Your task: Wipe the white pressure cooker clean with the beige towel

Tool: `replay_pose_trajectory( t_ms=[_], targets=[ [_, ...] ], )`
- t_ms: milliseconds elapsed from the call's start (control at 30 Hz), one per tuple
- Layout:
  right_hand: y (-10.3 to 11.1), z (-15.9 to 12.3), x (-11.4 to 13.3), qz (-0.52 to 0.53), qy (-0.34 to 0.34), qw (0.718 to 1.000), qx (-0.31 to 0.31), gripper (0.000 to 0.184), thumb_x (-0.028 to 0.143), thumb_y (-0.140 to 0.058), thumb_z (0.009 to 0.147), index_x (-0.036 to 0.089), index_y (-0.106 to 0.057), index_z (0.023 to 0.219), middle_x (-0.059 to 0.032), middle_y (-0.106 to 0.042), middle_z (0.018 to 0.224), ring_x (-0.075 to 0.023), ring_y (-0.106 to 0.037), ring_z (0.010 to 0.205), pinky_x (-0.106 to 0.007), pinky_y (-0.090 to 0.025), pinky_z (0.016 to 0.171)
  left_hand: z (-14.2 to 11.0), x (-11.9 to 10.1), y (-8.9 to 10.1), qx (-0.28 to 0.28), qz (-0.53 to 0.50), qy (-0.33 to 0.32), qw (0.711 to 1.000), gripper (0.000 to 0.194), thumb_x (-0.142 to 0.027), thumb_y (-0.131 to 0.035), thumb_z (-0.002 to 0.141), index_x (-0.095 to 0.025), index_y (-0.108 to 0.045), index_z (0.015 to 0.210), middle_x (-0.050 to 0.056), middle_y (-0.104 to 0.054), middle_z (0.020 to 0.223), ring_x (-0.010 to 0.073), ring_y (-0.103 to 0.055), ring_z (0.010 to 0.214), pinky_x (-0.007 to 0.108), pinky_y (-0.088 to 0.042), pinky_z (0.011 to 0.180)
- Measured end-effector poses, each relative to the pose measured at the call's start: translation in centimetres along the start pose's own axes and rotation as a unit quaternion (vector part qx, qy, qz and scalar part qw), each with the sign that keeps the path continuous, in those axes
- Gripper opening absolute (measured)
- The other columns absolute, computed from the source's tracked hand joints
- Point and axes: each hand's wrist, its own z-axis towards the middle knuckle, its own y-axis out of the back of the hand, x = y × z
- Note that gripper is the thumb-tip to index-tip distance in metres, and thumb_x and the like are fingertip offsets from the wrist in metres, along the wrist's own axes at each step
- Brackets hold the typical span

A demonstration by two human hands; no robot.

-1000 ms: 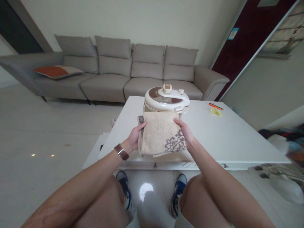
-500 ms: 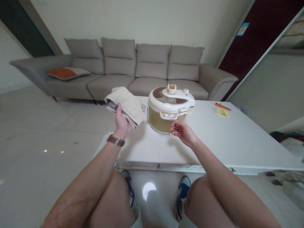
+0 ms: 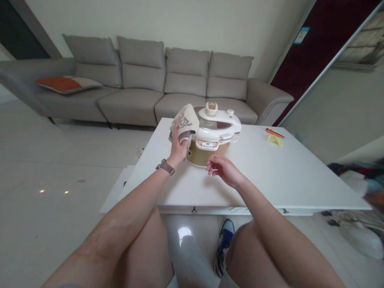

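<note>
A pressure cooker with a white lid and a yellowish body stands on the white table. My left hand is closed on a folded beige and grey towel with a dark printed pattern. The towel is up against the cooker's left side and covers part of the lid rim there. Just in front of the cooker's lower body is my right hand, its fingers loosely curled and apart, with nothing visible in them. The lid appears closed, its handle facing me.
An orange utility knife and a crumpled yellowish piece lie at the table's far right. Behind the table is a grey sofa with an orange and white cushion. A drawer knob sticks out at the front.
My left hand has carried the towel to the right, from beside the cooker onto its left side. The right hand has stayed close to the cooker's front. My view has shifted slightly.
</note>
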Motion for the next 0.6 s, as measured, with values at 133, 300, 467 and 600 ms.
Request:
replay_pose_trajectory(
  t_ms=[133, 300, 467, 600],
  targets=[
    [1.3, 0.0, 0.1, -0.015, 0.000, 1.000, -0.016, 0.022, 0.040, -0.070, 0.081, 0.019, -0.066, 0.076, -0.0019, -0.071, 0.072, -0.0114, -0.062, 0.060, -0.022, -0.040, 0.054, 0.6, 1.1, -0.3, -0.117, -0.083, 0.153, 0.978, 0.053, -0.051, -0.055, 0.099, -0.010, -0.064, 0.132, 0.017, -0.065, 0.142, 0.0268, -0.055, 0.140, 0.039, -0.037, 0.121],
    [2.4, 0.2, -0.2, -0.042, -0.007, 0.999, -0.027, 0.021, 0.039, -0.069, 0.080, 0.019, -0.065, 0.075, -0.0023, -0.071, 0.071, -0.0119, -0.062, 0.059, -0.022, -0.041, 0.054, 0.9, 0.2, -0.5, -0.180, -0.067, 0.167, 0.967, 0.055, -0.054, -0.052, 0.100, -0.009, -0.064, 0.130, 0.016, -0.065, 0.141, 0.0290, -0.053, 0.142, 0.040, -0.036, 0.122],
    [2.5, 0.3, -0.4, -0.069, -0.012, 0.997, -0.021, 0.018, 0.037, -0.068, 0.079, 0.019, -0.065, 0.075, -0.0026, -0.071, 0.071, -0.0124, -0.063, 0.059, -0.023, -0.042, 0.055, 0.2, -4.2, -1.4, 0.063, 0.018, -0.091, 0.994, 0.057, -0.048, -0.070, 0.089, -0.017, -0.064, 0.136, 0.014, -0.052, 0.157, 0.0340, -0.038, 0.153, 0.048, -0.021, 0.130],
    [2.4, 0.2, -0.6, -0.103, -0.027, 0.994, 0.005, 0.018, 0.037, -0.068, 0.079, 0.019, -0.068, 0.077, -0.0045, -0.073, 0.073, -0.0133, -0.064, 0.060, -0.024, -0.043, 0.055, 0.3, -8.4, -2.5, 0.257, 0.095, -0.163, 0.948, 0.047, -0.040, -0.076, 0.083, -0.025, -0.072, 0.127, 0.008, -0.062, 0.148, 0.0404, -0.035, 0.153, 0.064, -0.004, 0.130]
  ],
)
